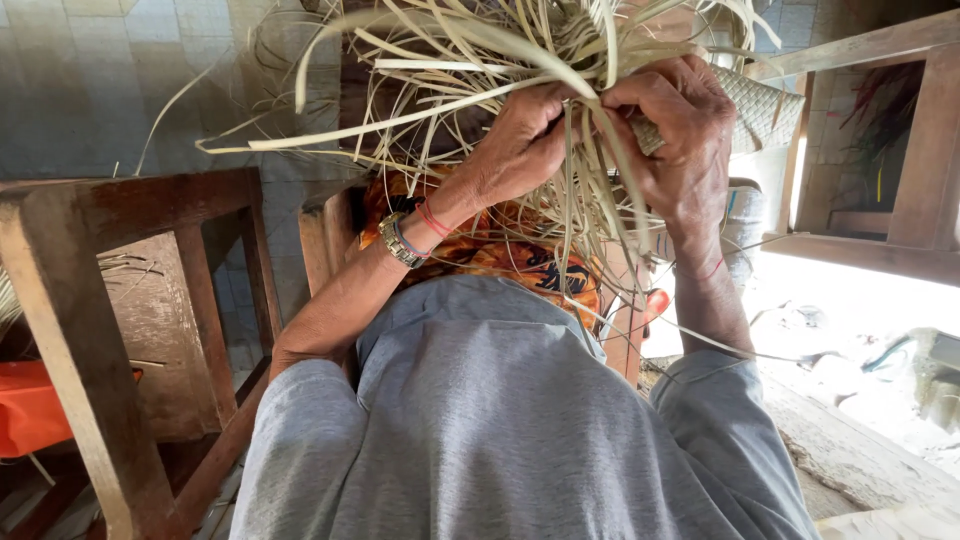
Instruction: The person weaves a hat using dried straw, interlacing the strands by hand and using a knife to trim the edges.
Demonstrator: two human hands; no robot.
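Left hand (520, 150), right hand (680, 130): grip pinching pale strips (590, 200); loose ends fan outward, woven piece (755, 105) extends right.

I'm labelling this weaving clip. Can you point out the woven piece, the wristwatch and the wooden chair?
woven piece (765, 108): head view, on its finished plaited panel right of the right hand.
wristwatch (398, 241): head view, on the metal band at the left wrist.
wooden chair (150, 205): head view, on its top rail.

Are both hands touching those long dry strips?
Touching. The head view shows the left hand and the right hand both pinching the pale strips, with the fingers closed around them where they meet the woven piece.
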